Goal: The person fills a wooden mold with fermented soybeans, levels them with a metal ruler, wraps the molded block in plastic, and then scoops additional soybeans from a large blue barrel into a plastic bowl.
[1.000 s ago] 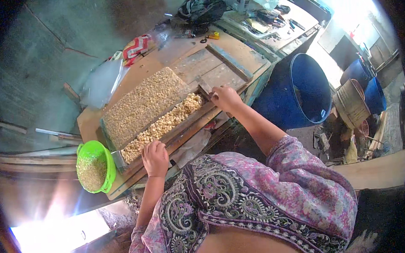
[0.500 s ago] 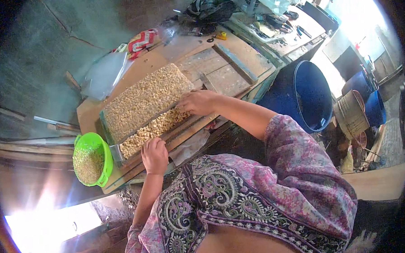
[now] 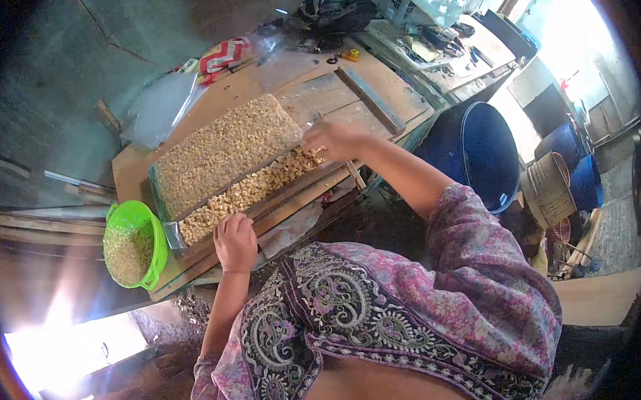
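Observation:
A long strip of pale, bean-like pieces [image 3: 245, 191] lies along the near side of a work board, a clear plastic end [image 3: 172, 235] showing at its left. Behind it sits a wide flat slab [image 3: 222, 151] of the same pieces, apparently under clear film. My left hand [image 3: 235, 241] rests on the dark wooden rail at the strip's near edge, fingers extended over it. At the strip's right end is my right hand [image 3: 336, 141], its fingers bent and drawn together; what they pinch is hidden. A green colander [image 3: 160, 253] holding loose pale pieces stands at the left.
Beyond the slab lie a clear plastic sheet [image 3: 160, 107], a red and white packet [image 3: 223, 58] and a black bag [image 3: 335, 12]. A wooden bar [image 3: 370, 101] crosses the board's right part. A large blue barrel [image 3: 469, 154] stands to the right.
My right hand has shifted right along the strip to its end, uncovering more pieces. My left hand stays on the near rail. The whole view has shifted slightly.

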Demonstrator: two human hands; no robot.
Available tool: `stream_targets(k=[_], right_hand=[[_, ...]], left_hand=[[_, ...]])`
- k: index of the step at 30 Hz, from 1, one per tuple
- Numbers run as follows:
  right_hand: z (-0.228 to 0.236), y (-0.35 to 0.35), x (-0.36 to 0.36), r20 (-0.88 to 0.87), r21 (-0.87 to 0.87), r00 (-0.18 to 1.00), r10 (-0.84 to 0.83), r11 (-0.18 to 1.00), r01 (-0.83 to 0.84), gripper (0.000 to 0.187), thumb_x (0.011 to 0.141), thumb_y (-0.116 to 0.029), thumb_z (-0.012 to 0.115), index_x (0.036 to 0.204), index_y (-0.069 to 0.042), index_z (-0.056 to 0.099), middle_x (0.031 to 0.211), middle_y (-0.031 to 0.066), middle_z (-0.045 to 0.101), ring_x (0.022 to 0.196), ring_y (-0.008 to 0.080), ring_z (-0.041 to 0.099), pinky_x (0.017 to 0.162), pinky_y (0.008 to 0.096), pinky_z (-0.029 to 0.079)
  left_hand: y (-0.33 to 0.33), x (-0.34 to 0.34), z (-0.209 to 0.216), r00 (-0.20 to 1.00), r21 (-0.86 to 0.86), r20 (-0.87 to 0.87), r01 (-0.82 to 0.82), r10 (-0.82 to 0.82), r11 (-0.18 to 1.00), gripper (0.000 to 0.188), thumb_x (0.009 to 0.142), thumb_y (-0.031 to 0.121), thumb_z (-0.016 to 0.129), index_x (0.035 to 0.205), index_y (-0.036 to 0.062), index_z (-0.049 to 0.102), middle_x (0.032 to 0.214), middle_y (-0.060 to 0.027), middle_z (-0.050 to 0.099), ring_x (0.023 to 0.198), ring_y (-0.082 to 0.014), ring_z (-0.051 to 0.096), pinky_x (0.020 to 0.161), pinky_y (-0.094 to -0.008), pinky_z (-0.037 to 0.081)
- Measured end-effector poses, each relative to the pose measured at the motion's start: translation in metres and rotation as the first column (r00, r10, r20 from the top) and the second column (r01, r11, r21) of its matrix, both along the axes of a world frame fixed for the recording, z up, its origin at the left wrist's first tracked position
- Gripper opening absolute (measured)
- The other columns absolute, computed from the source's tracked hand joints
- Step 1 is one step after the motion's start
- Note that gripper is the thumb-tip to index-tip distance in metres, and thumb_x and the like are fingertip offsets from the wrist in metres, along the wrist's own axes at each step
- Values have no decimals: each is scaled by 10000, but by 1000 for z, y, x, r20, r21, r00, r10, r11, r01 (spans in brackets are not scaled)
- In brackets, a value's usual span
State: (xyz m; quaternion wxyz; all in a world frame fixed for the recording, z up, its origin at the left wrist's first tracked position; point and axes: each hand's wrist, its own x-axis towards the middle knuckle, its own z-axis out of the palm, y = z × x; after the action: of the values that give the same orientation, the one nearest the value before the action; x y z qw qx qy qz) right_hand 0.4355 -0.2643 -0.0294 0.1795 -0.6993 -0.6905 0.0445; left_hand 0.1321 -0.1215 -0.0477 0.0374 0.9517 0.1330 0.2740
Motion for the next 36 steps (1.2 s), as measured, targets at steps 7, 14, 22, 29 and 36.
stream_targets(k=[7,14,22,29,36], right_hand=[[-11,16,7,10,-189,990,-143,972,142,205,763,-194,548,914,-81,628,961,99,592,905,290,555,787,386,443],[-18,10,7,-24,-118,960,-278,955,274,196,782,-175,508,895,-85,640,889,128,602,885,310,560,776,395,445],[-16,14,6,-8,58,976,-216,975,216,200,762,-123,493,896,-103,641,922,118,599,876,314,569,749,387,460],[-30,31,3,-91,-215,927,-365,916,340,181,779,-143,481,854,-47,614,904,122,599,906,311,553,773,382,448],[-26,6,7,11,-154,958,-287,946,285,191,769,-172,475,860,-80,617,897,146,604,859,349,568,728,417,455]], left_hand=[[1,-1,-2,1000,-18,-14,-6,6,1000,93,683,78,595,772,97,580,901,-30,558,913,-241,517,795,-380,416],[0,-1,-1,1000,-27,-9,-10,10,1000,110,668,71,600,774,82,574,904,-48,556,912,-256,513,804,-384,414],[0,-1,1,1000,-38,-8,5,-5,999,125,660,62,605,779,75,573,904,-51,559,909,-261,513,806,-383,415],[0,-1,0,1000,-15,2,5,-5,1000,110,675,69,599,774,98,563,894,-23,553,903,-234,515,794,-382,407],[1,-1,-1,1000,-13,17,24,-24,1000,124,659,63,610,774,88,571,896,-42,554,896,-259,517,784,-384,427]])
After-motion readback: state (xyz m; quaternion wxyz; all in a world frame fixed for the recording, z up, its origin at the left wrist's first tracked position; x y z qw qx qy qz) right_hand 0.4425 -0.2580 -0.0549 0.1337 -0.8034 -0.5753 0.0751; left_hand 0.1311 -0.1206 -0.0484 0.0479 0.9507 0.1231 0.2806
